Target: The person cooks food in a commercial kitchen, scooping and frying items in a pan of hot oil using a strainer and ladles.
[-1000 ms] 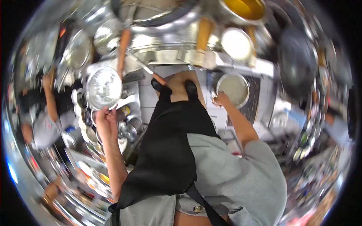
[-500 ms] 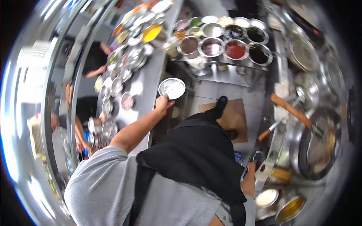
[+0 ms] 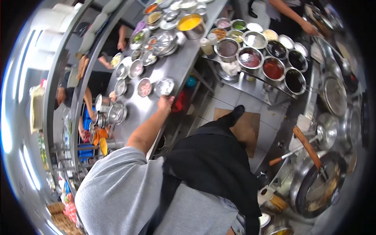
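Note:
My left hand [image 3: 166, 102] is closed on the near rim of a small round metal bowl [image 3: 164, 86] with white contents. The bowl is at the right edge of the steel counter [image 3: 135, 113]; whether it rests fully on the surface I cannot tell. Just left of it stands another metal bowl [image 3: 144, 87] with pale pinkish food. My right hand is out of sight on the far side of my black apron [image 3: 203, 168].
Sauce pots [image 3: 273, 68] crowd a steel stand ahead. On the right, a large wok [image 3: 325, 188] holds a wooden-handled tool [image 3: 307, 147]. Co-workers' hands show across the counter [image 3: 92, 116] and at the upper right [image 3: 309, 28]. Cardboard [image 3: 250, 129] lies on the tiled floor.
My left hand has moved the bowl from over the aisle left to the counter edge. My right forearm has gone out of view. A co-worker's arm has appeared at the upper right.

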A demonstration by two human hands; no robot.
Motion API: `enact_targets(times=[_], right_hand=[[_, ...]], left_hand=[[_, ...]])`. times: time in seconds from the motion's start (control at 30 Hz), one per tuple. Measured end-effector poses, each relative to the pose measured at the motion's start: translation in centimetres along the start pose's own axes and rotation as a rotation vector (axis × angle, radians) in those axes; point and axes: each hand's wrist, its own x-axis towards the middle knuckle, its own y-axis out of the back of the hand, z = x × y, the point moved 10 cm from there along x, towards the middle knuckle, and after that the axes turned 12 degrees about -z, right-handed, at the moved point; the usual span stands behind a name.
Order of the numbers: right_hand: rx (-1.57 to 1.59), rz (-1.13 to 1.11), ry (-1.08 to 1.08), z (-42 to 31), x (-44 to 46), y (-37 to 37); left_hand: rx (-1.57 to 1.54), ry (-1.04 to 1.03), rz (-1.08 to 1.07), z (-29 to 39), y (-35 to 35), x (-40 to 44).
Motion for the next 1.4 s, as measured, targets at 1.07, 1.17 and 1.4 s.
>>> enact_targets(times=[1.07,1.17,1.4], right_hand=[[0.069,0.497,0.125,-0.8,-8.2,-3.3],[-0.396,0.450,0.063,-3.1,-5.7,-4.2],[0.623,0.566,0.197,-3.2,-16.3,-9.8]], left_hand=[[0.702,0.563,-0.786,-16.0,-27.8,0.5],[0.677,0.548,-0.760,-15.3,-28.7,2.3],[0.713,0.578,-0.616,-15.9,-31.0,11.1]])
